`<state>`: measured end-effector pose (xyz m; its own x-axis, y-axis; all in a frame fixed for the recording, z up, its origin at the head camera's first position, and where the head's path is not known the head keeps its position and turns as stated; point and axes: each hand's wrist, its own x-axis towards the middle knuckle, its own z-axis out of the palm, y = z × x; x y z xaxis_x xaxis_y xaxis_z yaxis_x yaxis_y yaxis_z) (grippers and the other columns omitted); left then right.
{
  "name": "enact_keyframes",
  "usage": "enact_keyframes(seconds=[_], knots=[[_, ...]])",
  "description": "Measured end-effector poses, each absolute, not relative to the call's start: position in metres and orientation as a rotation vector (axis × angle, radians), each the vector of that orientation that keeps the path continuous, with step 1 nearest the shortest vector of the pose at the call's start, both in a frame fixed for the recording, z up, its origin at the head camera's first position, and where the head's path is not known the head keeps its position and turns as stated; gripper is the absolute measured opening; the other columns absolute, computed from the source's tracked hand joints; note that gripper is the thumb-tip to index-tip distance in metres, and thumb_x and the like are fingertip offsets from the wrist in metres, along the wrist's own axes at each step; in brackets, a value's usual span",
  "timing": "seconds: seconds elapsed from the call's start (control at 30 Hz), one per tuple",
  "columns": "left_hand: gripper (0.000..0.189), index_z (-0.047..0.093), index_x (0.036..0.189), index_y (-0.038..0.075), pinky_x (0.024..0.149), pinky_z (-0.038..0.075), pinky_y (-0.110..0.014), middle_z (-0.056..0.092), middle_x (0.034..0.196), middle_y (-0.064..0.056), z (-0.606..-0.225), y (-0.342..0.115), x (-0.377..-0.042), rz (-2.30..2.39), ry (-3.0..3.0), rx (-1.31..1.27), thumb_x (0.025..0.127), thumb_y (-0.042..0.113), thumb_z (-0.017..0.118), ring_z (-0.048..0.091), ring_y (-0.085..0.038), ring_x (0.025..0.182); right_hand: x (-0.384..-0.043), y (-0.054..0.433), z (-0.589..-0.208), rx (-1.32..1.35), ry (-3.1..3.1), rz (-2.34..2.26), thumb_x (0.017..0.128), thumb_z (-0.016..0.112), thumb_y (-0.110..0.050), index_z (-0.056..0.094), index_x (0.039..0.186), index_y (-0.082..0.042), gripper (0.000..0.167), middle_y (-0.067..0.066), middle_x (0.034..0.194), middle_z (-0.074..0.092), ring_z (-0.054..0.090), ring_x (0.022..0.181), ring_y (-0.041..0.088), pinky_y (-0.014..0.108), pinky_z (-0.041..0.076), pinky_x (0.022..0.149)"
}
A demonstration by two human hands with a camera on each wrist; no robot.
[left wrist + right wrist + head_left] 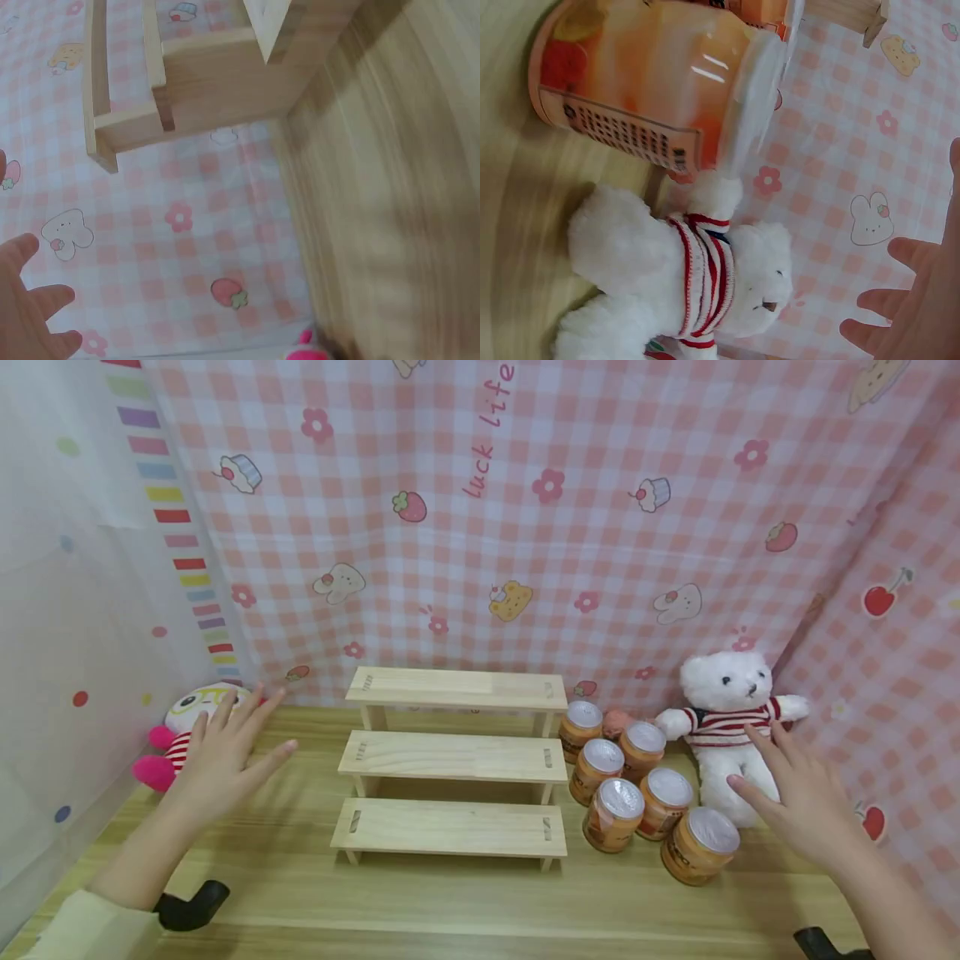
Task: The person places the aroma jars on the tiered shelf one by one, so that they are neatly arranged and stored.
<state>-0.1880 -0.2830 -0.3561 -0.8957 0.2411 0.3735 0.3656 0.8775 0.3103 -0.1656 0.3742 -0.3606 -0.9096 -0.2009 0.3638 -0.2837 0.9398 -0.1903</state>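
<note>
In the head view my left hand (225, 760) hovers at the left with fingers spread, holding nothing, in front of a plush toy (202, 706) with pink feet. My right hand (798, 793) is raised at the right, fingers apart and empty, overlapping a white teddy bear (726, 681) in a red-striped sweater. Between the hands stands a three-step wooden rack (450, 756) with bare steps. Several orange-labelled cans with silvery lids cluster right of it; the frontmost can (699, 847) is nearest my right hand. The right wrist view shows a can (641, 82) up close beside the bear.
Everything stands on a wood-grain table (360, 906). A pink checked cloth (450, 552) hangs behind, with another cloth (892, 693) at the right and a white dotted one (82, 610) at the left. A small pinkish round thing (616, 722) sits behind the cans.
</note>
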Motion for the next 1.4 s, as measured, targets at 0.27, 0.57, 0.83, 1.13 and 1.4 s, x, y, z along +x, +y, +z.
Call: enact_keyframes(seconds=[0.27, 0.57, 0.83, 1.13, 1.4], knots=[[0.067, 0.033, 0.148, 0.004, 0.106, 0.0, -0.066, 0.024, 0.151, -0.027, -0.381, -0.268, -0.181, -0.725, -2.619, -0.493, 0.094, 0.035, 0.059, 0.007, -0.044, 0.14, -0.15, 0.37, -0.385, 0.358, -2.692, 0.492, 0.095, 0.059, -0.032, 0.025, 0.151, -0.008, 0.07, 0.035, 0.147, 0.022, 0.026, 0.123, 0.061, 0.075, 0.016, 0.092], [0.073, 0.027, 0.152, 0.011, 0.102, 0.008, -0.071, 0.021, 0.154, -0.02, -0.413, -0.258, -0.175, -0.977, -2.584, -0.457, 0.092, 0.026, 0.065, 0.011, -0.044, 0.14, -0.135, 0.365, -0.417, 0.311, -2.583, 0.748, 0.09, 0.067, -0.02, 0.029, 0.148, 0.0, 0.073, 0.039, 0.14, 0.029, 0.024, 0.128, 0.057, 0.065, 0.011, 0.106], [0.081, 0.026, 0.153, 0.016, 0.101, 0.017, -0.069, 0.023, 0.153, -0.022, -0.439, -0.25, -0.169, -1.192, -2.554, -0.439, 0.086, 0.019, 0.072, 0.02, -0.049, 0.135, -0.127, 0.359, -0.435, 0.289, -2.487, 0.885, 0.083, 0.073, -0.01, 0.026, 0.149, 0.001, 0.082, 0.036, 0.141, 0.031, 0.025, 0.129, 0.05, 0.035, 0.009, 0.113], [0.087, 0.024, 0.153, 0.019, 0.103, 0.023, -0.064, 0.028, 0.152, -0.021, -0.465, -0.242, -0.161, -1.347, -2.623, -0.409, 0.083, 0.023, 0.076, 0.026, -0.047, 0.134, -0.123, 0.356, -0.456, 0.236, -2.481, 1.031, 0.077, 0.078, -0.002, 0.019, 0.15, 0.002, 0.094, 0.039, 0.138, 0.031, 0.035, 0.121, 0.045, 0.025, 0.022, 0.104], [0.084, 0.026, 0.15, 0.002, 0.097, 0.032, -0.011, 0.041, 0.141, -0.027, -0.484, -0.239, -0.162, -1.567, -2.467, -0.53, 0.081, 0.006, 0.076, 0.043, -0.037, 0.125, -0.12, 0.352, -0.469, 0.282, -2.413, 1.152, 0.072, 0.076, 0.012, 0.022, 0.148, 0.004, 0.093, 0.019, 0.145, 0.031, 0.032, 0.114, -0.013, 0.002, 0.031, 0.084]])
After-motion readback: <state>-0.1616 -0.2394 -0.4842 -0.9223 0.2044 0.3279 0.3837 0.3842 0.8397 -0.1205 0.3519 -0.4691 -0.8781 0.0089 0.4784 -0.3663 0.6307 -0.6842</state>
